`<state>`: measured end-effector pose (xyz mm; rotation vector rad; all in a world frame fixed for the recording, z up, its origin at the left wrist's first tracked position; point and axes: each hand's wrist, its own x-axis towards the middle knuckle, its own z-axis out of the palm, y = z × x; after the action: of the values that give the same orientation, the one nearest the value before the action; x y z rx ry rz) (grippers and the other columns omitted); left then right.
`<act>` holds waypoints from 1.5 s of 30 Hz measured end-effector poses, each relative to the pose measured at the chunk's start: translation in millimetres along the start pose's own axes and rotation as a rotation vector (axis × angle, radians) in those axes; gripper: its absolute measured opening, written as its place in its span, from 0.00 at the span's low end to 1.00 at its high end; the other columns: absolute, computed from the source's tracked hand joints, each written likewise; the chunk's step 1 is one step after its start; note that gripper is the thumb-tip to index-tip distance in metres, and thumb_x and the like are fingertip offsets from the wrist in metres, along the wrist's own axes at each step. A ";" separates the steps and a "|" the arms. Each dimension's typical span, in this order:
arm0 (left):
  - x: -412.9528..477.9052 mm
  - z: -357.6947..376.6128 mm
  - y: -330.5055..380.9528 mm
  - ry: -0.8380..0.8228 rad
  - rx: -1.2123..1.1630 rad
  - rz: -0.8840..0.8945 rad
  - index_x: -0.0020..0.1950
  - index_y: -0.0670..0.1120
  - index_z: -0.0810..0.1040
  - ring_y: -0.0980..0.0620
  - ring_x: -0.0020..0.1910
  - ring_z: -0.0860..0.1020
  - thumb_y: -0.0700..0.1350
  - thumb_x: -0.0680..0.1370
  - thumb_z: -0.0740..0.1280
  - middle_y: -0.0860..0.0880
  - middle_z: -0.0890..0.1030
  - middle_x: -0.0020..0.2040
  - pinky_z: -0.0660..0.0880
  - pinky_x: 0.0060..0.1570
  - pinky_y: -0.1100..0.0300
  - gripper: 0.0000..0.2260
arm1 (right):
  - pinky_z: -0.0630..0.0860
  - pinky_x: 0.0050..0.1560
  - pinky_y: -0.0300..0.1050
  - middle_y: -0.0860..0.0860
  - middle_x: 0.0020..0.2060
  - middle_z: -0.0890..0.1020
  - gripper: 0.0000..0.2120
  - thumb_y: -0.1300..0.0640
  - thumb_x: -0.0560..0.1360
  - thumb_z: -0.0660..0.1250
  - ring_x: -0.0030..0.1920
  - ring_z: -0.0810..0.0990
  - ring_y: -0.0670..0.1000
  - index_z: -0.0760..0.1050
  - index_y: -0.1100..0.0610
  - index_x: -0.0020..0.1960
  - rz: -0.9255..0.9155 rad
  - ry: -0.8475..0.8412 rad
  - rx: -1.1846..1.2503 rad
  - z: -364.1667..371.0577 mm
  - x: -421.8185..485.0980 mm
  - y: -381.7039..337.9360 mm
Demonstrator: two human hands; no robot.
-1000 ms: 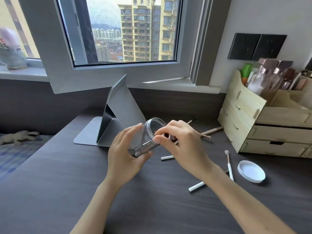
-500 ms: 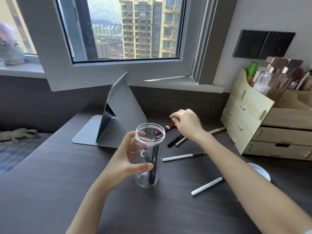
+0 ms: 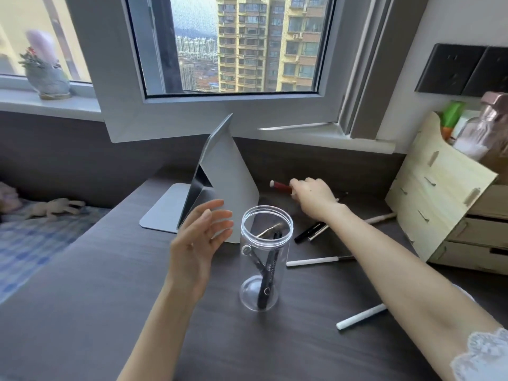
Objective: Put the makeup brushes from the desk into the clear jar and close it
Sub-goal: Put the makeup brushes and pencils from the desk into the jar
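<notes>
- The left hand [image 3: 198,243] hovers just beside the clear jar [image 3: 265,257], its grip spread and touching nothing, probably ready to steady the jar.
- The jar stands upright and lidless on the desk [image 3: 110,298], likely so brushes can drop in from above; 2 dark tools lean inside it.
- The right hand [image 3: 313,196] reaches to the back of the desk, its grip pinching a red-handled brush [image 3: 280,186].
- Loose on the desk I count 2 white-handled brushes [image 3: 316,261], 2 dark ones [image 3: 309,232] lying crossed, and 1 wooden handle [image 3: 382,218].
- The lid is hidden from view.
</notes>
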<state>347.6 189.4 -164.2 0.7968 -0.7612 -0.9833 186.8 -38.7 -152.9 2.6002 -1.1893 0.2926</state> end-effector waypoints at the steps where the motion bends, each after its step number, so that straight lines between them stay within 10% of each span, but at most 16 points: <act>1: -1.0 1.6 -0.4 -0.003 0.015 0.008 0.52 0.46 0.80 0.51 0.45 0.80 0.52 0.65 0.69 0.48 0.83 0.44 0.70 0.53 0.54 0.18 | 0.71 0.49 0.51 0.58 0.49 0.81 0.08 0.59 0.78 0.59 0.51 0.77 0.61 0.72 0.60 0.54 0.077 0.137 0.174 -9.4 -3.3 0.5; 4: -5.4 8.7 1.2 -0.044 0.080 0.032 0.50 0.47 0.82 0.49 0.46 0.80 0.54 0.65 0.72 0.48 0.84 0.45 0.73 0.52 0.56 0.17 | 0.75 0.42 0.47 0.51 0.39 0.80 0.06 0.55 0.77 0.64 0.40 0.79 0.52 0.75 0.59 0.49 0.217 0.493 0.793 -58.9 -27.9 -7.8; 8: -11.0 18.7 1.8 -0.118 0.147 0.046 0.51 0.50 0.83 0.51 0.48 0.81 0.62 0.61 0.75 0.50 0.85 0.47 0.77 0.49 0.61 0.24 | 0.82 0.45 0.43 0.44 0.38 0.81 0.04 0.53 0.74 0.66 0.41 0.83 0.46 0.75 0.52 0.47 0.064 0.538 1.443 -130.9 -85.6 -36.6; 12: -14.3 24.6 1.5 -0.170 0.164 0.056 0.55 0.51 0.82 0.50 0.52 0.81 0.63 0.64 0.73 0.49 0.85 0.51 0.76 0.52 0.60 0.24 | 0.81 0.47 0.41 0.57 0.43 0.81 0.13 0.63 0.74 0.66 0.45 0.84 0.51 0.69 0.53 0.56 -0.080 0.344 1.409 -148.1 -116.1 -63.1; 18: -16.5 25.6 2.4 -0.219 0.174 0.068 0.58 0.53 0.81 0.49 0.56 0.80 0.63 0.65 0.72 0.50 0.85 0.53 0.76 0.56 0.58 0.25 | 0.77 0.55 0.45 0.47 0.43 0.82 0.09 0.60 0.72 0.69 0.46 0.80 0.45 0.75 0.56 0.51 -0.038 0.185 1.042 -122.2 -113.9 -78.2; 27: -16.2 24.2 2.0 -0.196 0.184 0.069 0.55 0.52 0.82 0.49 0.51 0.81 0.64 0.63 0.72 0.48 0.85 0.51 0.78 0.51 0.58 0.25 | 0.74 0.44 0.32 0.46 0.38 0.80 0.12 0.69 0.72 0.63 0.40 0.76 0.44 0.75 0.54 0.49 0.140 0.225 1.353 -115.0 -102.6 -67.1; 35: -14.7 23.0 1.2 -0.188 0.197 0.074 0.54 0.52 0.82 0.49 0.51 0.81 0.65 0.62 0.73 0.49 0.85 0.51 0.77 0.50 0.59 0.26 | 0.71 0.56 0.45 0.53 0.56 0.82 0.16 0.64 0.75 0.59 0.59 0.77 0.56 0.79 0.55 0.57 0.079 -0.152 0.437 -30.9 -65.8 -36.6; 45: -13.6 23.4 -0.8 -0.172 0.166 0.074 0.54 0.51 0.83 0.50 0.50 0.82 0.63 0.61 0.74 0.48 0.85 0.50 0.78 0.48 0.60 0.25 | 0.68 0.52 0.50 0.54 0.53 0.80 0.14 0.67 0.73 0.58 0.56 0.73 0.58 0.77 0.58 0.54 -0.147 -0.241 -0.215 -13.8 -78.2 -20.9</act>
<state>322.8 196.2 -155.8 0.8277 -1.0245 -0.9383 151.4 34.3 -165.8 2.5650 -1.0274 -0.1739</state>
